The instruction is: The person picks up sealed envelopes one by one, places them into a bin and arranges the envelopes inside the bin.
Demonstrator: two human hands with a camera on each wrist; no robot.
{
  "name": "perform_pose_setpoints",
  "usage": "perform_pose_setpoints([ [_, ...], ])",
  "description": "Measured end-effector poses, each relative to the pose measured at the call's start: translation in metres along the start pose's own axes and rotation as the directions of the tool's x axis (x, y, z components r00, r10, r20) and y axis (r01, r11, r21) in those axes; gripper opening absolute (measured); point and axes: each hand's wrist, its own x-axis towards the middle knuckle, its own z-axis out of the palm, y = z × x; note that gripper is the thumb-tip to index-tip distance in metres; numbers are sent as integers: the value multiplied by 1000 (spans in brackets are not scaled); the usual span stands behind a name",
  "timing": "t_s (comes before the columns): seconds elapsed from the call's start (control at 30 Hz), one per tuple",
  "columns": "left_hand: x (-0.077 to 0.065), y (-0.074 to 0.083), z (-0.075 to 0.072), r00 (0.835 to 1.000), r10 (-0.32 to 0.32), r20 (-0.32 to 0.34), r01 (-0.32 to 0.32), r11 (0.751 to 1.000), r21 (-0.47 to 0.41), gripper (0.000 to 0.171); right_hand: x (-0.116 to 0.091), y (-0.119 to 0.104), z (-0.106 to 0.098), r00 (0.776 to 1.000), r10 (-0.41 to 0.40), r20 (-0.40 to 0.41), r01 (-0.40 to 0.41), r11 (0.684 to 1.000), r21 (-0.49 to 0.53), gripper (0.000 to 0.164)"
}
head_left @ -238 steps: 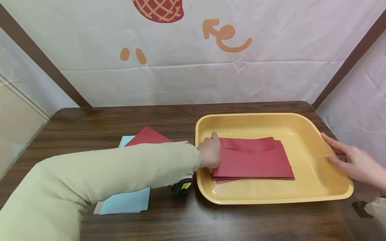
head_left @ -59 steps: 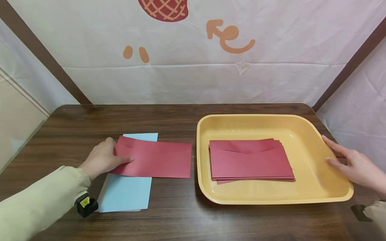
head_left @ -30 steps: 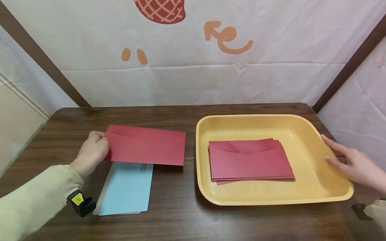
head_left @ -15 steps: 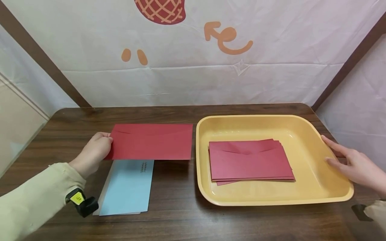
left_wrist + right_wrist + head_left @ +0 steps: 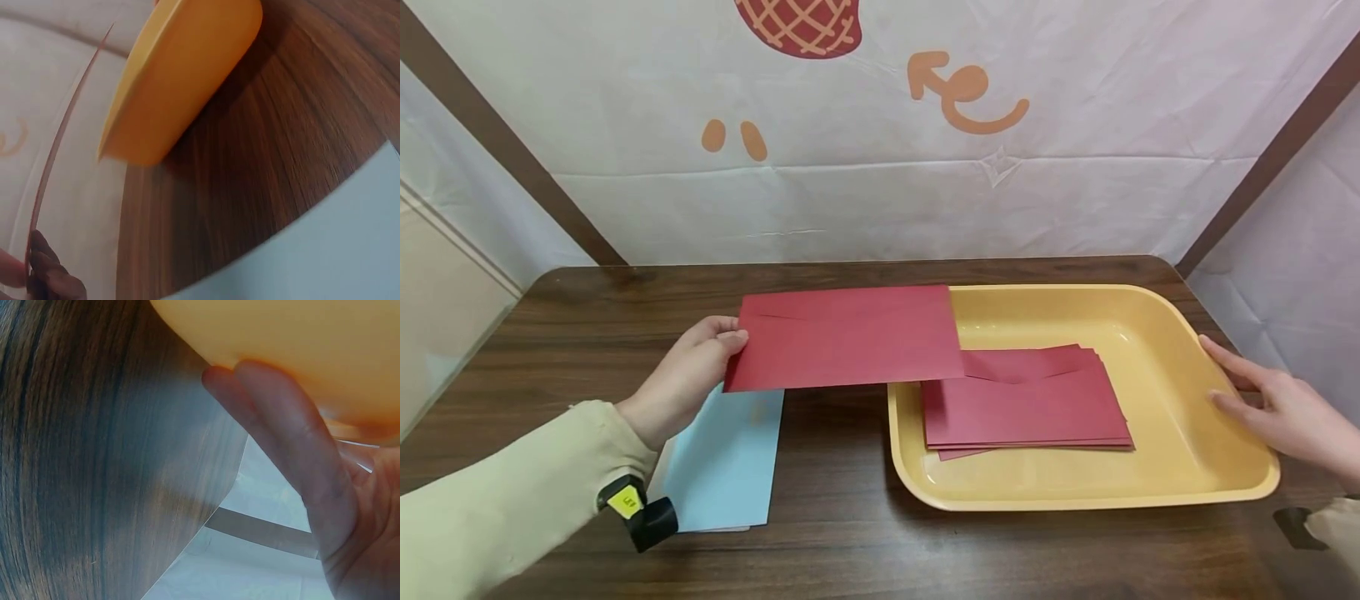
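My left hand [image 5: 681, 379] pinches a red envelope [image 5: 850, 337] by its left end, thumb on top. The envelope is held level above the table, its right end over the left rim of a yellow tray [image 5: 1180, 400]. Edge-on, the same envelope [image 5: 53, 147] shows between thumb and fingers in the left wrist view. Inside the tray lies a pile of red envelopes [image 5: 1030, 412], partly covered by the held one. My right hand [image 5: 1292, 417] grips the tray's right side, with fingers [image 5: 281, 419] against its outer wall in the right wrist view.
Beneath my left hand, a light blue paper piece [image 5: 730, 467] lies on a whitish one on the dark wooden table [image 5: 820, 550]. A printed white cloth [image 5: 880, 200] hangs behind the table's back edge. A black strap [image 5: 636, 508] circles my left wrist.
My left hand came back from the tray, picked a red envelope off the blue paper, lifted it and carried it right to the tray's left rim. My right hand stays on the tray.
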Motion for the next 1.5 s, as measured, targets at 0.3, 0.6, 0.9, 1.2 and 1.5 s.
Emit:
perform_pose_setpoints([
  [0.3,-1,17,26,986,104,127,-104,995,-12,49,0,3,1,1000,-6,2,6,1000,2,68],
  [0.6,11,31,61,976,112,189,-113,994,-5,43,1,4,2,999,-35,-13,35,999,26,68],
  [0.9,20,41,89,959,126,255,-123,992,-26,39,1,5,3,999,-34,-26,35,999,29,67],
  [1.2,31,55,112,947,124,296,-131,991,5,38,1,5,2,999,-30,-24,31,999,42,68],
  [1.5,33,68,134,935,119,333,-133,991,18,38,0,6,2,999,-17,-29,18,999,26,68],
])
